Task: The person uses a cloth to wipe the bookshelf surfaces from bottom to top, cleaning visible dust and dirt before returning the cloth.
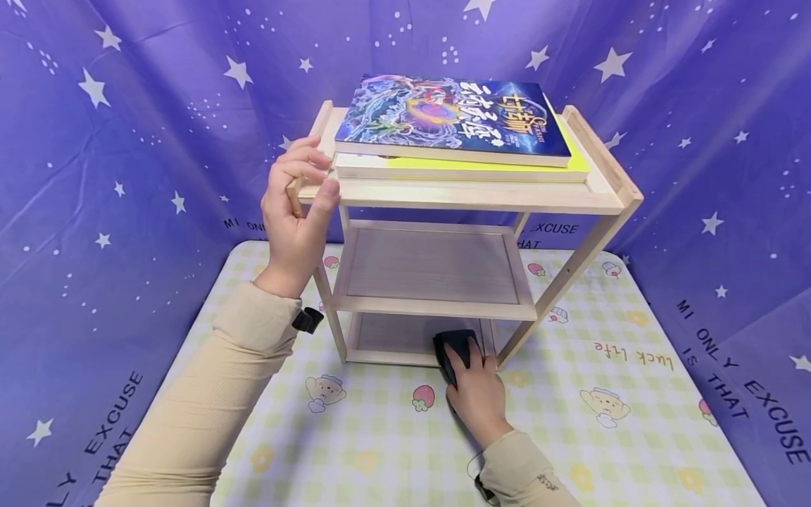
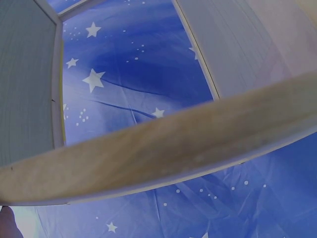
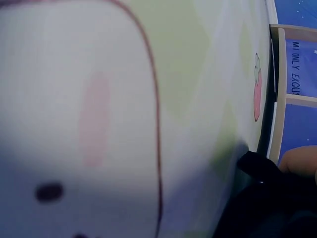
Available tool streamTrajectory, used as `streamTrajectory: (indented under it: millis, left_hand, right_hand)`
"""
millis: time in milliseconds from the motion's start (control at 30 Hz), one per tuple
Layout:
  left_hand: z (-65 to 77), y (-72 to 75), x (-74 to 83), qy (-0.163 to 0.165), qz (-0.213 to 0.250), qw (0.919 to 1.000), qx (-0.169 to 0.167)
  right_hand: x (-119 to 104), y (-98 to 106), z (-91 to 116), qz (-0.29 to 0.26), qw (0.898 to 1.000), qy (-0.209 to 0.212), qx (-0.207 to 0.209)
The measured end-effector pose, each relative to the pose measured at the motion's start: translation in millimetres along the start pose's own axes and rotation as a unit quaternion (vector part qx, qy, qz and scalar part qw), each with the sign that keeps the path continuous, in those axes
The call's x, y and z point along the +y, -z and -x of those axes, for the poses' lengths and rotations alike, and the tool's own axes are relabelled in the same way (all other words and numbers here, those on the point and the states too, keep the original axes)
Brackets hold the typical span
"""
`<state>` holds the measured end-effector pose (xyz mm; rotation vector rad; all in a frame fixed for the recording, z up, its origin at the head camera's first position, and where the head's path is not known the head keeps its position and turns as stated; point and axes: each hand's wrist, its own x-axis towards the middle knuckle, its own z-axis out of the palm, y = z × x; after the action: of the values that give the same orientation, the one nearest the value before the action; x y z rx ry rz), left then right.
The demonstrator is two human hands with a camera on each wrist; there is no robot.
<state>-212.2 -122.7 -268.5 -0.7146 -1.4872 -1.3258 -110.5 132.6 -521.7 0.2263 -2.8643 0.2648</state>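
Observation:
A three-tier wooden shelf [image 1: 437,308] stands on the table. At its upper left corner my left hand [image 1: 294,197] grips the side rail, thumb in front and fingers over the top. In the left wrist view a wooden leg [image 2: 148,148] of the shelf crosses the picture, and one dark fingertip shows at the lower left. My right hand [image 1: 478,394] holds a black cloth [image 1: 453,345] at the front edge of the bottom tier, toward its right side. In the right wrist view the bunched black cloth [image 3: 267,208] lies beside a finger [image 3: 299,161].
On the top tier lies a blue illustrated book [image 1: 443,116], stacked on a yellow-edged book [image 1: 494,169]. The middle tier [image 1: 431,267] hangs over the right hand's work. A checked tablecloth [image 1: 374,429] covers the table. Purple star curtains [image 1: 158,141] surround it.

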Motion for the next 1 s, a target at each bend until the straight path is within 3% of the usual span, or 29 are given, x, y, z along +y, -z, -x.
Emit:
streamTrajectory:
  millis: [400,1000]
  left_hand:
    - [0.1,-0.2,-0.6,-0.002,0.003,1.0000,0.000]
    - [-0.1,0.0,-0.2,0.002,0.000,1.0000,-0.001]
  right_hand:
    - [-8,0,-1,0.003,1.000,-0.002,-0.023]
    - [-16,-2,-2,0.005,1.000,0.011,-0.024]
